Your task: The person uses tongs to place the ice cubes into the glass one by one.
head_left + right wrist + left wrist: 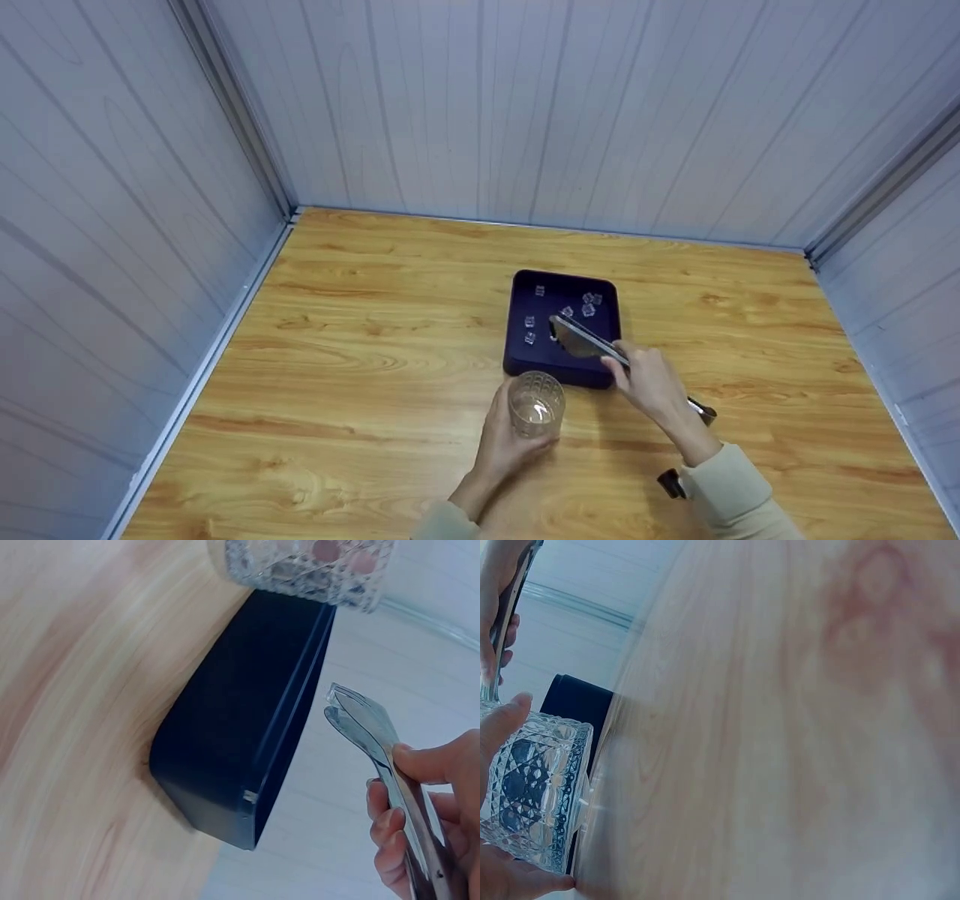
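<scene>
My left hand (pixel 501 441) grips a clear cut-glass tumbler (pixel 537 405), its mouth upward, just in front of a dark blue square tray (pixel 512 352). In the left wrist view the thumb and fingers wrap the patterned wall of the glass (pixel 532 791). Metal tongs (pixel 589 341) are held in my right hand (pixel 651 379), their tips over the tray. The right wrist view shows a small clear cube (pixel 332 694) between the tong tips, above the tray's rim. Several clear cubes (pixel 589 309) lie spread over the tray's floor.
Small dark objects, one (pixel 671 484) by the right sleeve and another (pixel 705 412) beyond the wrist, show on the wood-grain table (pixel 360 390). Pale panel walls (pixel 480 112) enclose the table at the back and both sides.
</scene>
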The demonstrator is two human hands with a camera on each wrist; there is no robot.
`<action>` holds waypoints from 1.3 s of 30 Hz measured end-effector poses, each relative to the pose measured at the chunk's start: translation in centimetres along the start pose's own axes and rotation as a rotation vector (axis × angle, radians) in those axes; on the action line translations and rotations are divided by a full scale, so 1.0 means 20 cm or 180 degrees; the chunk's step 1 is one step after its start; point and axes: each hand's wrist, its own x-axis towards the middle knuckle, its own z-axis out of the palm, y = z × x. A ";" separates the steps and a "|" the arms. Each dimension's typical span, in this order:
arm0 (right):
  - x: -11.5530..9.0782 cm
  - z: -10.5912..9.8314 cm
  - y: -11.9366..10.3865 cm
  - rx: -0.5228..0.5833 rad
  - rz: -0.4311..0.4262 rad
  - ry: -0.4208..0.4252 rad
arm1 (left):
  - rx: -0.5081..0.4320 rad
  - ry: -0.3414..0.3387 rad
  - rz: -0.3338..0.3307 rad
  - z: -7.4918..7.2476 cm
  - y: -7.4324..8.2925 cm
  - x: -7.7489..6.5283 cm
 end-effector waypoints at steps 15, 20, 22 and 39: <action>-0.11 -0.07 -0.12 -0.0029 -0.0140 0.0010 | 0.0029 0.0010 0.0027 0.00 0.00 0.00; -0.14 -0.09 -0.14 -0.0026 -0.0231 -0.0030 | 0.0036 -0.0034 -0.0022 0.00 0.01 0.00; -0.15 -0.09 -0.15 -0.0047 -0.0275 -0.0061 | 0.0044 -0.0039 -0.0042 0.00 0.00 0.00; -0.19 -0.08 -0.20 -0.0059 -0.0450 -0.0281 | 0.0052 -0.0008 0.0049 0.00 -0.01 0.00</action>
